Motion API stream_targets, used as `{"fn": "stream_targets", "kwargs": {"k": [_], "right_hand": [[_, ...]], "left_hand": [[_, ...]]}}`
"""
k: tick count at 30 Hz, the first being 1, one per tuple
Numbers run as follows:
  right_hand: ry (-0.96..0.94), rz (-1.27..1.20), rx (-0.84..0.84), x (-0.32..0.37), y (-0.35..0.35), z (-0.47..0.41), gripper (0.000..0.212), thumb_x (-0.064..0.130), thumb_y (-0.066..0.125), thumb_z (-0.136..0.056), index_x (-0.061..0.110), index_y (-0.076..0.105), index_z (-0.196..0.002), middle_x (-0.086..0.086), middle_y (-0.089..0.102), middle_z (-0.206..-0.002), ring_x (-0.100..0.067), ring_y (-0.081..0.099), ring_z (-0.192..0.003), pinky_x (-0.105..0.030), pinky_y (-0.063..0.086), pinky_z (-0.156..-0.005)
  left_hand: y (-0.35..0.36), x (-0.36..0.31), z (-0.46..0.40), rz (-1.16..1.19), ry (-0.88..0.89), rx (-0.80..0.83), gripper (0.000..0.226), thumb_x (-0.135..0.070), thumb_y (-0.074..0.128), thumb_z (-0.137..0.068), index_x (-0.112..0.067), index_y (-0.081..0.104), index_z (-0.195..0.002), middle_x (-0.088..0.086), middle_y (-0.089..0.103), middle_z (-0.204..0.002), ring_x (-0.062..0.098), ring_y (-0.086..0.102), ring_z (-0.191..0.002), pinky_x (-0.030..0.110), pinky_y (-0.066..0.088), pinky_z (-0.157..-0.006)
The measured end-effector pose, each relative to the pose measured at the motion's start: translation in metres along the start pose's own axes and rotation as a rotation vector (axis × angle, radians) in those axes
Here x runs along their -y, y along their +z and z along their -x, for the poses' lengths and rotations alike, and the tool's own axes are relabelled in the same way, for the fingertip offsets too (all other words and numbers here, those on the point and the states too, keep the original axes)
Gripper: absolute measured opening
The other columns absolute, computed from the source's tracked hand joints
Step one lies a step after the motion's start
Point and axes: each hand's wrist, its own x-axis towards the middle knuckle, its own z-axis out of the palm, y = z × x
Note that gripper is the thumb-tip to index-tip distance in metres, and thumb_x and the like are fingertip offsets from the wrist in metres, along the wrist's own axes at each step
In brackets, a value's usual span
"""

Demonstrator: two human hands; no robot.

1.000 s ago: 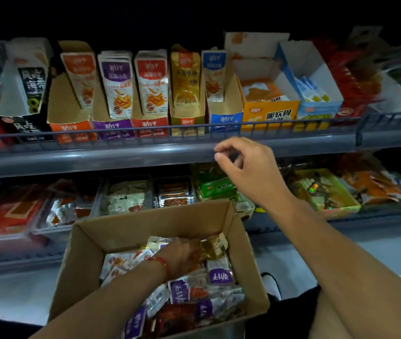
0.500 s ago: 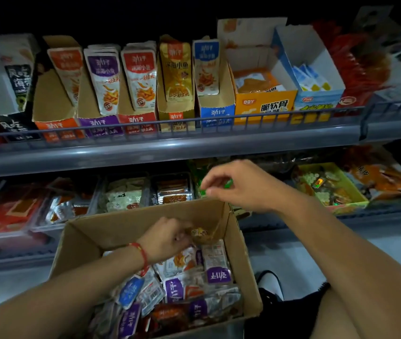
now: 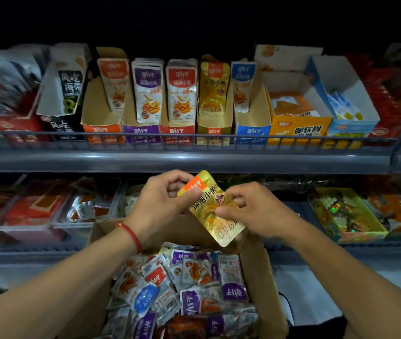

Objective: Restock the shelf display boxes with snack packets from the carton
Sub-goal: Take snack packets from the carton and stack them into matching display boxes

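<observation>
While pinched by both hands (image 3: 160, 204): gold pkt (image 3: 215, 211), orange corner, tilted.

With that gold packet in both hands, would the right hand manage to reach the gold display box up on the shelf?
Probably yes: the gold display box sits just above the right hand, its open top unobstructed.

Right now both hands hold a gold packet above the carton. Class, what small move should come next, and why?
Probably lift the gold packet to the gold box on the upper shelf. The left hand and right hand pinch it above the carton, and that box shows matching gold packets.
</observation>
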Motion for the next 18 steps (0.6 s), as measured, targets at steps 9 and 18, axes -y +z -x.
{"fn": "stream_targets", "kwargs": {"k": [9, 18], "right_hand": [[-0.007, -0.126, -0.059, 0.023, 0.011, -0.004, 0.024, 0.027, 0.073, -0.092, 0.021, 0.069, -0.115, 0.004, 0.079, -0.095, -0.006, 0.075, -0.085, -0.03, 0.062, -0.074], [-0.283, 0.441, -0.257, 0.078, -0.017, -0.014, 0.013, 0.032, 0.071, -0.092, 0.036, 0.072, -0.105, 0.02, 0.068, -0.09, 0.003, 0.063, -0.086, -0.014, 0.049, -0.07]], "left_hand": [[-0.014, -0.01, 0.003, 0.058, 0.014, -0.052, 0.021, -0.001, 0.07, -0.089, -0.013, 0.066, -0.105, 0.007, 0.075, -0.095, 0.023, 0.074, -0.088, 0.034, 0.062, -0.073], [-0.029, -0.02, 0.001, -0.171, 0.27, -0.068, 0.032, -0.014, 0.076, -0.086, -0.024, 0.068, -0.115, -0.007, 0.072, -0.097, 0.007, 0.07, -0.093, 0.026, 0.06, -0.079]]}}
